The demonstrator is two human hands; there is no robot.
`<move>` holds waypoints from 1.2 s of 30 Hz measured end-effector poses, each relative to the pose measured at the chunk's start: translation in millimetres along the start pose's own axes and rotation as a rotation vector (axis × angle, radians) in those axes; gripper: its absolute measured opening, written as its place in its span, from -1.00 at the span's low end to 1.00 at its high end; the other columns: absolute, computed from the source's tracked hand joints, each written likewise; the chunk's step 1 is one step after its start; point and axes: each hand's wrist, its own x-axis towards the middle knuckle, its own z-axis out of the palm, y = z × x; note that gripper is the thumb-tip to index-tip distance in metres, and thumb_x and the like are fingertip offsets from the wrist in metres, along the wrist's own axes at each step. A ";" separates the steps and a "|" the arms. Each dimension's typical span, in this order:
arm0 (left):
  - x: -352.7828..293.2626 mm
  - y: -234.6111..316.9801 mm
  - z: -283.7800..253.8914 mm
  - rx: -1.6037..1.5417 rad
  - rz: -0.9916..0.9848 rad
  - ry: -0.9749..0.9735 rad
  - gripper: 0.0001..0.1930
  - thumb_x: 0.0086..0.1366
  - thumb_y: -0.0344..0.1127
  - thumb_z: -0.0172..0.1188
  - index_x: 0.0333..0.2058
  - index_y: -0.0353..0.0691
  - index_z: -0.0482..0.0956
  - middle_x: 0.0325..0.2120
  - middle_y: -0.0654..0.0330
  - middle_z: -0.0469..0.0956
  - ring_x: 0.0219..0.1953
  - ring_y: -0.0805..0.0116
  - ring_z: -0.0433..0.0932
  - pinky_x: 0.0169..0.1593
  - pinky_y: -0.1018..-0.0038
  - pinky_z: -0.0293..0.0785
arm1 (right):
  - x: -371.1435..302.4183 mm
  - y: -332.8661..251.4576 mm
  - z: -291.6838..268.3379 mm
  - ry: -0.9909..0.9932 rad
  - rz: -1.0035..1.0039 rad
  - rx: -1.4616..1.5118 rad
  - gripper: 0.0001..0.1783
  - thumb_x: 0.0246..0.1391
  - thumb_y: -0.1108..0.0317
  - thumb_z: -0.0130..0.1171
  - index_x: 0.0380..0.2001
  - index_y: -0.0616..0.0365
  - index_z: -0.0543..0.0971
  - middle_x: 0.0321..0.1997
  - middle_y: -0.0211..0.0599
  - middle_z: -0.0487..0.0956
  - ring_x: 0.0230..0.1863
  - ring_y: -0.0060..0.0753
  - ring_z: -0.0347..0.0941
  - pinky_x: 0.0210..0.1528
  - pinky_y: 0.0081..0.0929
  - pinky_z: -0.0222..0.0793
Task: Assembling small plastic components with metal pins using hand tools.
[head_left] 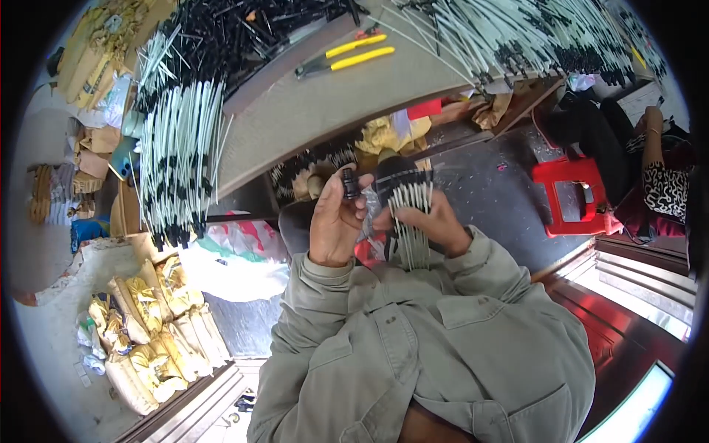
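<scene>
The left hand (336, 221) pinches 1 small black cap (350, 182) between thumb and fingertips, raised before the chest. The right hand (432, 220) is curled around a bundle of white rods (410, 203), below the table's (310, 103) near edge. The cap looks light, hard, easily dropped; the rods look thin, stiff, best gripped mid-length. Both forearms are bent upward.

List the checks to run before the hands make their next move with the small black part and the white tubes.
1. Left hand pinches small black part in its fingers: ok.
2. Right hand grips bundle of white tubes: ok.
3. Part and bundle apart, not joined: ok.
4. Tube ends aligned: cannot tell.
5. Yellow-handled pliers lie on workbench, untouched: ok.
6. Seated person clear of both hands: ok.
</scene>
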 end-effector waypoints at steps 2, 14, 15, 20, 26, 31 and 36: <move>-5.3 -4.4 0.5 0.002 -0.011 0.008 -0.65 0.32 -0.18 -0.08 -0.01 -0.26 0.31 -0.20 0.13 0.49 -0.41 0.53 0.42 -0.32 0.62 0.39 | 1.0 4.2 0.2 -0.021 -0.010 -0.001 -0.76 0.04 0.41 0.06 -0.25 0.35 0.49 -0.33 -0.23 0.57 -0.28 -0.46 0.49 -0.20 -0.51 0.41; -15.8 14.4 -13.1 0.032 0.027 0.092 -0.67 0.31 -0.15 -0.04 -0.07 -0.24 0.38 -0.38 0.23 0.51 -0.46 0.54 0.48 -0.41 0.69 0.44 | 9.8 11.8 29.9 -0.075 0.097 -0.070 -0.75 0.05 0.44 0.05 -0.21 0.38 0.46 -0.30 -0.15 0.57 -0.23 -0.37 0.51 -0.15 -0.47 0.42; -14.6 15.2 -14.0 -0.007 0.023 0.111 -0.67 0.31 -0.17 -0.04 -0.08 -0.27 0.40 -0.41 0.19 0.54 -0.48 0.55 0.51 -0.43 0.70 0.47 | 10.7 13.5 29.5 -0.078 0.100 -0.071 -0.75 0.05 0.44 0.05 -0.21 0.38 0.46 -0.30 -0.15 0.57 -0.23 -0.37 0.51 -0.15 -0.47 0.42; -14.8 22.0 -14.4 -0.029 0.002 0.105 -0.64 0.30 -0.15 -0.04 -0.05 -0.28 0.36 -0.38 0.19 0.53 -0.46 0.54 0.51 -0.41 0.69 0.47 | 14.1 12.3 35.1 -0.098 0.075 -0.126 -0.71 0.04 0.44 0.08 -0.14 0.33 0.44 -0.28 -0.20 0.57 -0.22 -0.45 0.49 -0.16 -0.51 0.40; -16.4 17.4 -20.0 -0.060 0.041 0.083 -0.61 0.31 -0.14 -0.04 -0.02 -0.31 0.33 -0.41 0.21 0.50 -0.47 0.54 0.47 -0.37 0.66 0.45 | 14.7 14.9 35.2 -0.124 0.049 -0.108 -0.68 0.07 0.38 0.09 -0.10 0.26 0.42 -0.29 -0.30 0.58 -0.23 -0.60 0.45 -0.20 -0.62 0.34; -16.9 19.9 -21.9 -0.046 0.040 0.055 -0.60 0.31 -0.14 -0.04 -0.02 -0.32 0.33 -0.38 0.18 0.51 -0.46 0.54 0.47 -0.36 0.66 0.44 | 14.8 14.4 36.1 -0.128 0.069 -0.087 -0.68 0.06 0.38 0.11 -0.11 0.24 0.43 -0.29 -0.33 0.58 -0.24 -0.62 0.44 -0.23 -0.64 0.34; -15.3 18.7 -21.3 0.015 0.048 0.026 -0.61 0.31 -0.16 -0.05 -0.02 -0.33 0.33 -0.29 0.11 0.53 -0.40 0.53 0.51 -0.36 0.68 0.46 | 14.8 19.9 31.7 -0.099 0.063 -0.133 -0.69 0.05 0.40 0.11 -0.11 0.25 0.43 -0.30 -0.34 0.58 -0.24 -0.62 0.45 -0.23 -0.64 0.35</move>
